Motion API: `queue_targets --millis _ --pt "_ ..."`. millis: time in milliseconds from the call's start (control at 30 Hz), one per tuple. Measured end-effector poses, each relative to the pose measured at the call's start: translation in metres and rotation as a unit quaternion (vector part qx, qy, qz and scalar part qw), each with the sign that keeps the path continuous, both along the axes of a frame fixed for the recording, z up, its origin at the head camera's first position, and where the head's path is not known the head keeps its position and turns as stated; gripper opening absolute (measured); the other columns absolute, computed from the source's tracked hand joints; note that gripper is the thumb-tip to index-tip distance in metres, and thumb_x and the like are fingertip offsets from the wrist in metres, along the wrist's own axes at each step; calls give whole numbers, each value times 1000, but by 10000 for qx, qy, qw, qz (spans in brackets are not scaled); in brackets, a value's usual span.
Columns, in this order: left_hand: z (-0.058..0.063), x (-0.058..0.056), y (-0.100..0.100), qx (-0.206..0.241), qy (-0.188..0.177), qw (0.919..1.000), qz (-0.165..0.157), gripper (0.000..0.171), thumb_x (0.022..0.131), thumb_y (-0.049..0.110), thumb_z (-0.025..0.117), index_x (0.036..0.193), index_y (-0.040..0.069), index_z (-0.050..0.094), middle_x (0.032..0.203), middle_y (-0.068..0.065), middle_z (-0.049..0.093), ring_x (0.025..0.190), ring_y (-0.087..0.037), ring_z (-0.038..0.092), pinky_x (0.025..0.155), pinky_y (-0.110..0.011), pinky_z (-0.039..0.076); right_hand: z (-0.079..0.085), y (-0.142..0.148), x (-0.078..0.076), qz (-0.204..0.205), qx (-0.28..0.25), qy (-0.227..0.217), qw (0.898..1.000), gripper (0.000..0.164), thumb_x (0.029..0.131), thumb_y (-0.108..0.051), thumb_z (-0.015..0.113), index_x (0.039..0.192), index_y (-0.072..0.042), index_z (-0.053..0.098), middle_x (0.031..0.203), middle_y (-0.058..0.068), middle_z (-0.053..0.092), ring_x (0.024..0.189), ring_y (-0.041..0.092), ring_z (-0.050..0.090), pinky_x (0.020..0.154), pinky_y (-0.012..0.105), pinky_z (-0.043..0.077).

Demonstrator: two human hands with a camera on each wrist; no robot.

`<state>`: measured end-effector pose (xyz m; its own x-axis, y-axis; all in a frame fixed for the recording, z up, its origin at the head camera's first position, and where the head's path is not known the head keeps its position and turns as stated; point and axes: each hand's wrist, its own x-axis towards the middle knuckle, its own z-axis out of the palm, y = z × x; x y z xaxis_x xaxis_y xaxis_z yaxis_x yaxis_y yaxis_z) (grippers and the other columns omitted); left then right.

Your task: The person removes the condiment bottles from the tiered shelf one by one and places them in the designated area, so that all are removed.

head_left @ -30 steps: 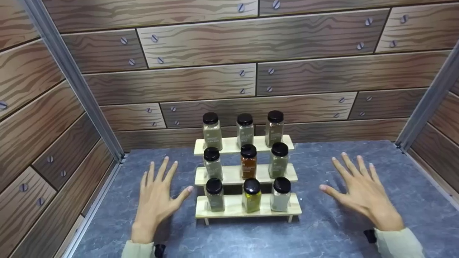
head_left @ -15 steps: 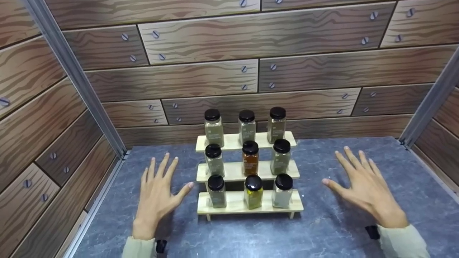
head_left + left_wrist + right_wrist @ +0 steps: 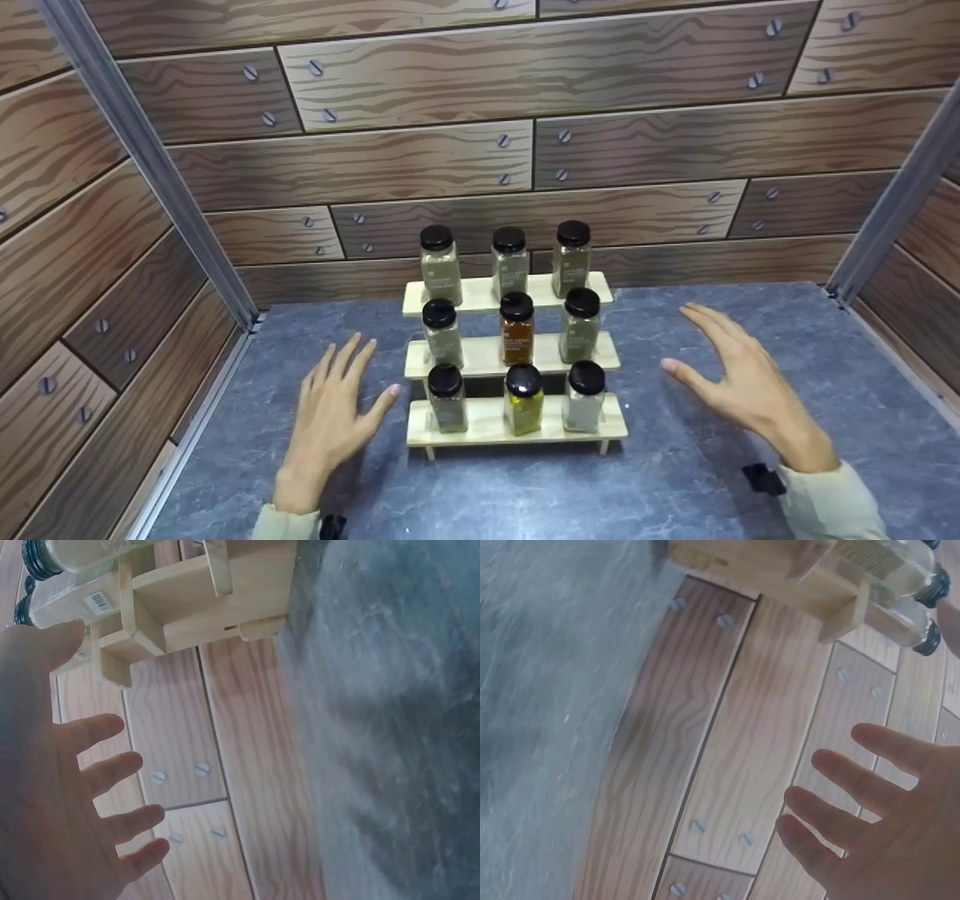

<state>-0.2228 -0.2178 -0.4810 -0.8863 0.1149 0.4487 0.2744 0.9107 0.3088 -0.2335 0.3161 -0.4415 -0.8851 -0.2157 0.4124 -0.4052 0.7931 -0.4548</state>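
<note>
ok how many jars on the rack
9 on the rack: top left jar, top centre jar, top right jar, middle left jar, middle centre jar, middle right jar, bottom left jar, bottom centre jar, bottom right jar. None looks hidden.

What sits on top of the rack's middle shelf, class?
The middle shelf holds a brown jar between two greenish jars. Black caps in front hide parts of its edge; the surface beneath the jars is covered.

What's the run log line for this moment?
left hand: empty, beside rack | right hand: empty, beside rack | jars: nine, upright on rack
</note>
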Motion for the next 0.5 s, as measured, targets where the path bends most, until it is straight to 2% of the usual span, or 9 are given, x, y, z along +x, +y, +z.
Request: queue_targets --millis 100,267,400,500 --pt "-4 0 1 243 -103 9996 -107 76 100 57 67 161 16 49 168 -13 44 153 -49 39 121 -74 33 0 -6 2 138 -231 -28 9996 77 98 -40 78 161 -11 46 165 22 44 148 53 41 113 84 29" --pt "-15 2 1 859 -484 9949 -227 73 102 54 67 161 17 48 168 -10 44 152 -43 43 121 -75 32 0 -19 4 407 -521 -6 9978 75 96 -34 80 158 -8 49 161 22 49 145 51 45 113 83 32" --pt "-24 2 3 1405 -683 9867 -440 70 103 50 68 160 15 49 166 -10 47 151 -40 45 122 -72 34 0 -29 5 604 -681 157 9957 75 92 -29 84 156 -7 52 157 21 54 142 48 50 112 81 36" --pt "-28 2 5 1887 -753 9766 -710 67 103 45 69 158 11 51 162 -14 51 147 -42 50 121 -68 39 -1 -37 5 730 -762 266 9941 75 89 -27 87 153 -6 54 153 19 57 137 45 56 109 77 43"
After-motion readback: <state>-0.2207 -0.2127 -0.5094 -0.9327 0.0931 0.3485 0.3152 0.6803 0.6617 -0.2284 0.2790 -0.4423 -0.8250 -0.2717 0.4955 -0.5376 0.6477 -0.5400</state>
